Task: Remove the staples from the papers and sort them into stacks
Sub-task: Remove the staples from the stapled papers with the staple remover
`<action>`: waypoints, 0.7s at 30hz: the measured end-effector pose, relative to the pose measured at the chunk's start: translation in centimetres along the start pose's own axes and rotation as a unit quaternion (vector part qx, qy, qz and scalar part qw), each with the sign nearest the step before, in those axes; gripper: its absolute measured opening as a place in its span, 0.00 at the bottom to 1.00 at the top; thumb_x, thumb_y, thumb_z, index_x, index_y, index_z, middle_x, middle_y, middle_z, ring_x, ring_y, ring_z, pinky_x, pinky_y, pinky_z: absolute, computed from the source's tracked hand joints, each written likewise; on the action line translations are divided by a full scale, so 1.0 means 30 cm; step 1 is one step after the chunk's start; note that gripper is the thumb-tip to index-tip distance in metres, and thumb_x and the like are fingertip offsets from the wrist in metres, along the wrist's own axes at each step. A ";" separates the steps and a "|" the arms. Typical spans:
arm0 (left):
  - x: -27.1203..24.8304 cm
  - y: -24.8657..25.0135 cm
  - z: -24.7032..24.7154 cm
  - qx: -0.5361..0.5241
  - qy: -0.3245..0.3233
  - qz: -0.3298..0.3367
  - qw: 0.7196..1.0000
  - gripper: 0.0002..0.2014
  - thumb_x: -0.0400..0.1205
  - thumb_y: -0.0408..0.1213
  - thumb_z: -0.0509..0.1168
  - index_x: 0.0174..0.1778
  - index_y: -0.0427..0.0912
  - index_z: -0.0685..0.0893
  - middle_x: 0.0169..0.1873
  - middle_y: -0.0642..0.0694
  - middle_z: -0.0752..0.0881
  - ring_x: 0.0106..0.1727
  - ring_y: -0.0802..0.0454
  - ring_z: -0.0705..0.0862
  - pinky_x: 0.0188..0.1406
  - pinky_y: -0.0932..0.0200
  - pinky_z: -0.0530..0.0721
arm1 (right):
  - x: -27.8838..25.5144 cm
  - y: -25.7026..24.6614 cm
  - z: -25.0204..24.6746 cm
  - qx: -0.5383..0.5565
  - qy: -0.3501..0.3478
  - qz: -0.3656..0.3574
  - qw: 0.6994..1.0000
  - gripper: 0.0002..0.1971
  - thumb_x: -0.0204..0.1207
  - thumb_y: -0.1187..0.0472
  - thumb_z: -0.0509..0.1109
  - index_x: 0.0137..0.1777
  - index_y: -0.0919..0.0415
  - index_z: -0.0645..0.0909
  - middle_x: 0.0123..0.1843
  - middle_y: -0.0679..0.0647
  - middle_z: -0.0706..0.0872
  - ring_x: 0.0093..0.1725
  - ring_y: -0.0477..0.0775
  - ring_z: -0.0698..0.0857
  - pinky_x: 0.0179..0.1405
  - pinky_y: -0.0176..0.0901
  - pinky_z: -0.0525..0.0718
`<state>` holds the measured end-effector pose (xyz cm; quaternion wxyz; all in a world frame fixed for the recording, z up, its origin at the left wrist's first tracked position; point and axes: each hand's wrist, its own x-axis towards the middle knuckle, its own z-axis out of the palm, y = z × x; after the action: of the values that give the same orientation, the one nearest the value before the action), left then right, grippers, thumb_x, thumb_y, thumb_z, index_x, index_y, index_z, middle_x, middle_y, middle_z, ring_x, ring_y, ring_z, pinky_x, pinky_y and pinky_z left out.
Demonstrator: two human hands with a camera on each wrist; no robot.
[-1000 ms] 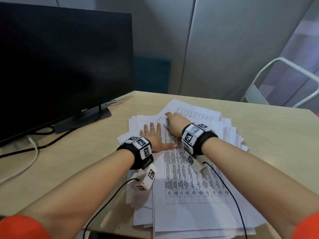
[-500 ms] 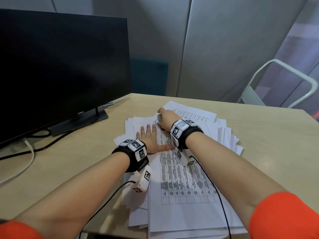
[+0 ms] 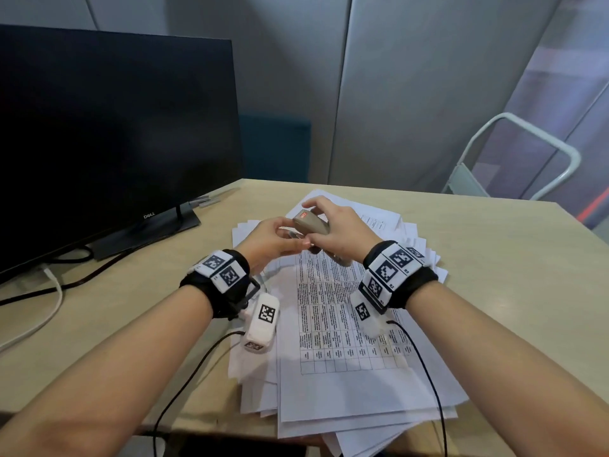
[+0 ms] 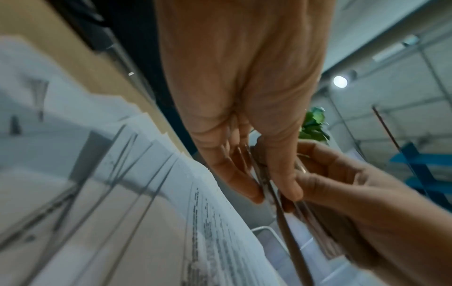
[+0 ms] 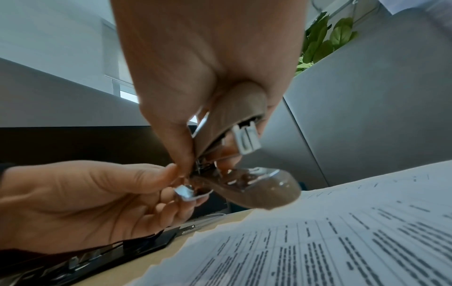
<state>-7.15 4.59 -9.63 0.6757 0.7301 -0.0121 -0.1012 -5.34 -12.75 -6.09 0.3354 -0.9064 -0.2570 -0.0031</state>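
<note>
A loose pile of printed papers [image 3: 346, 328] lies spread on the desk, a table sheet on top. Above its far end my right hand [image 3: 333, 225] grips a beige stapler [image 3: 309, 223] with a red label, lifted off the sheets. The right wrist view shows the stapler [image 5: 234, 116] gaping open, its base [image 5: 266, 193] hanging below the top. My left hand [image 3: 280, 239] pinches the metal tab at the stapler's end with thumb and fingers [image 5: 168, 174]. In the left wrist view, the left hand [image 4: 244, 96] meets the right hand [image 4: 354, 193] over the papers [image 4: 146, 193]. No staple is discernible.
A black monitor [image 3: 115, 127] stands at the left on the beige desk [image 3: 494, 275], with cables [image 3: 49, 291] trailing from its stand. A white tubular frame [image 3: 527, 153] stands beyond the desk's far right corner. Grey partition walls close the back.
Both hands came up off the papers. The right hand lifted the stapler, and the left hand, flat on the sheet before, now pinches the stapler's end.
</note>
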 end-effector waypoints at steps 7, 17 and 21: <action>-0.037 0.021 0.032 0.009 -0.004 -0.024 1.000 0.11 0.74 0.20 0.73 0.51 0.32 0.84 0.43 0.36 0.89 0.44 0.47 0.91 0.44 0.62 0.89 | -0.056 -0.011 -0.011 -0.038 -0.029 -0.019 0.999 0.30 0.72 0.61 0.77 0.74 0.54 0.74 0.68 0.52 0.84 0.62 0.52 0.82 0.57 0.34 0.75; -0.023 -0.003 0.025 -0.122 0.072 -0.079 0.987 0.10 0.87 0.28 0.57 0.55 0.28 0.82 0.49 0.34 0.89 0.43 0.49 0.91 0.44 0.64 0.89 | -0.103 0.103 -0.047 0.204 0.042 0.222 0.953 0.08 0.75 0.58 0.75 0.41 0.63 0.82 0.26 0.52 0.83 0.19 0.46 0.78 0.15 0.33 0.71; -0.004 0.021 0.076 -0.074 0.044 -0.091 0.992 0.09 0.87 0.30 0.59 0.54 0.30 0.83 0.44 0.38 0.90 0.39 0.54 0.90 0.39 0.66 0.89 | -0.100 0.127 -0.015 0.455 0.055 0.268 0.847 0.13 0.82 0.53 0.67 0.46 0.64 0.82 0.39 0.60 0.87 0.36 0.60 0.84 0.24 0.40 0.83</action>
<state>-7.57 2.30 -9.14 0.7157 0.6799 0.0916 -0.1311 -6.10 -16.87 -8.57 0.7119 -0.6839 0.0422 0.1543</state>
